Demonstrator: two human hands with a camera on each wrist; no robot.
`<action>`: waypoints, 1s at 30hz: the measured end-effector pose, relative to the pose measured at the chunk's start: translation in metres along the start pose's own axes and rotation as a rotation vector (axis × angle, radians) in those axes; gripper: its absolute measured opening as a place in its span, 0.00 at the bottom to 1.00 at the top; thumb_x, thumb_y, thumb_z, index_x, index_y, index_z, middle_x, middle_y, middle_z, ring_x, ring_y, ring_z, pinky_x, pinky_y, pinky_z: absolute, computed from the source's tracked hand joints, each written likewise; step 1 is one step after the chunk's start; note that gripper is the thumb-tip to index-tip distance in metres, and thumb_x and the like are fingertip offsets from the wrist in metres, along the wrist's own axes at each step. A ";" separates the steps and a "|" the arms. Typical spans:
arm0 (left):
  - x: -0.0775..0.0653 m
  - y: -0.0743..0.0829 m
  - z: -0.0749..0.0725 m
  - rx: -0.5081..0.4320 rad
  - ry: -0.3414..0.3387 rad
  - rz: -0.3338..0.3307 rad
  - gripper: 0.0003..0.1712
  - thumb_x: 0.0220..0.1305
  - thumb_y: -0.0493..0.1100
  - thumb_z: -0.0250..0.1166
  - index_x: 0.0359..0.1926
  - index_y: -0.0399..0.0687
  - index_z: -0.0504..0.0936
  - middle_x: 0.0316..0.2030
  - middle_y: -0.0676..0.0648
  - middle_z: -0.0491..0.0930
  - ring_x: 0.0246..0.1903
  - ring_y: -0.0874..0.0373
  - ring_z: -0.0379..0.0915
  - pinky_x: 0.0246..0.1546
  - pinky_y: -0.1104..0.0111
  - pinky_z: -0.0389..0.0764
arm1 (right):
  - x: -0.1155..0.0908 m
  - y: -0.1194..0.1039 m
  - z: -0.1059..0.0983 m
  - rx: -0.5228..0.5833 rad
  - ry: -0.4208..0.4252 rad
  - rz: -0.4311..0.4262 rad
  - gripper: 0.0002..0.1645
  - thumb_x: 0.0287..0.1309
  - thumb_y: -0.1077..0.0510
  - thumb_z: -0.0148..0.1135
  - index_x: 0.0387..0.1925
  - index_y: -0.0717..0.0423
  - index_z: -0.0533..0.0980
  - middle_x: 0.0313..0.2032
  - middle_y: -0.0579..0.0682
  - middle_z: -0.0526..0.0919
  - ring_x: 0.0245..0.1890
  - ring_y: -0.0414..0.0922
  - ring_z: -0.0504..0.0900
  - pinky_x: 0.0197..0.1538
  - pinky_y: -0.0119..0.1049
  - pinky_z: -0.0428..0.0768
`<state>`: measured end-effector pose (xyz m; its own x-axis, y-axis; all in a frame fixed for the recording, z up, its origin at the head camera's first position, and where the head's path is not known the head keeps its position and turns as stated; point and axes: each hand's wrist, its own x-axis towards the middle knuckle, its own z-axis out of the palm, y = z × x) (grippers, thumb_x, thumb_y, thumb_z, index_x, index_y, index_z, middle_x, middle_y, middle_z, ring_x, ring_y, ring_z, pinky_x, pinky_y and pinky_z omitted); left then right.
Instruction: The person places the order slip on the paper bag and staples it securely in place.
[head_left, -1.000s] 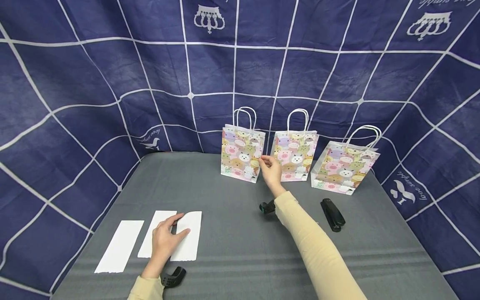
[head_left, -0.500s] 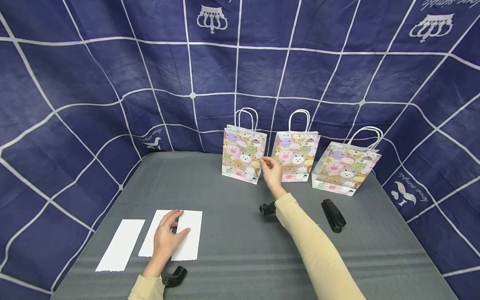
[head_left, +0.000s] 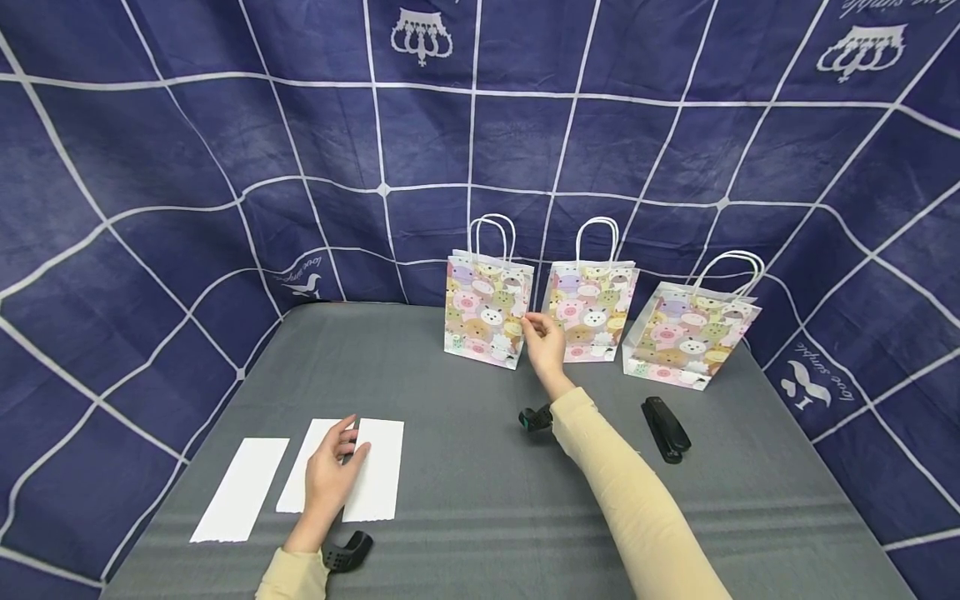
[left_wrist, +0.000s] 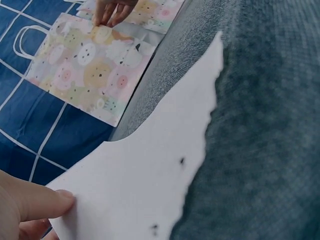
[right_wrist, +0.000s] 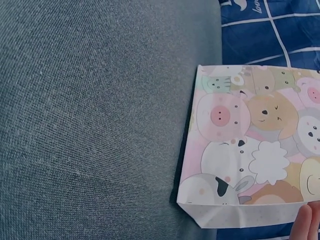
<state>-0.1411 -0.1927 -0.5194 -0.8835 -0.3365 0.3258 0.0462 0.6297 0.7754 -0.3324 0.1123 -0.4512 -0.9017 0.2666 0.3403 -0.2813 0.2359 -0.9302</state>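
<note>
In the head view my left hand (head_left: 330, 479) is over the strips of white paper, thumb and fingertips apart. Its thumb overlaps the left edge of the right-hand paper strip (head_left: 380, 479); the left wrist view shows that thumb (left_wrist: 57, 204) over a corner of the sheet, beside a ragged edge. My right hand (head_left: 546, 348) pinches the right side edge of the leftmost gift bag (head_left: 483, 308), printed with cartoon animals and standing upright with white handles. In the right wrist view its fingertips (right_wrist: 302, 222) are at the bag's edge.
Another upright gift bag (head_left: 592, 308) stands to the right, and a third gift bag (head_left: 686, 333) leans back further right. A black stapler (head_left: 665, 429) lies in front of them. Two more paper strips, one outermost (head_left: 242, 490), lie at the left. Blue curtain (head_left: 360, 150) backs the table.
My left fingers and thumb have lifted and drawn slightly left off the right-hand strip, whose raised top corner now lies flat. My right hand stays at the bag's edge.
</note>
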 end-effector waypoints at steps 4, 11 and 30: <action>0.000 0.000 0.001 -0.016 0.024 0.004 0.23 0.55 0.34 0.68 0.53 0.39 0.76 0.39 0.41 0.82 0.34 0.52 0.78 0.40 0.60 0.74 | -0.002 -0.001 -0.002 0.020 0.006 0.002 0.09 0.59 0.63 0.62 0.39 0.67 0.79 0.35 0.61 0.82 0.27 0.35 0.76 0.32 0.23 0.74; 0.002 -0.002 0.004 -0.078 0.067 0.014 0.12 0.60 0.40 0.65 0.44 0.38 0.81 0.33 0.45 0.82 0.29 0.66 0.74 0.32 0.84 0.67 | -0.007 -0.003 -0.006 0.043 0.001 -0.015 0.09 0.59 0.63 0.62 0.39 0.67 0.78 0.35 0.60 0.82 0.29 0.40 0.78 0.32 0.25 0.75; 0.016 0.027 0.003 -0.326 -0.025 -0.017 0.13 0.60 0.45 0.66 0.39 0.38 0.83 0.35 0.43 0.82 0.33 0.66 0.77 0.34 0.81 0.73 | -0.016 -0.014 -0.021 0.163 -0.077 -0.029 0.12 0.60 0.65 0.60 0.42 0.72 0.76 0.37 0.64 0.80 0.33 0.46 0.79 0.41 0.45 0.80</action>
<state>-0.1556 -0.1791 -0.4942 -0.8963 -0.3254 0.3011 0.1744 0.3656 0.9143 -0.3075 0.1243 -0.4410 -0.9133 0.1877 0.3616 -0.3513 0.0866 -0.9323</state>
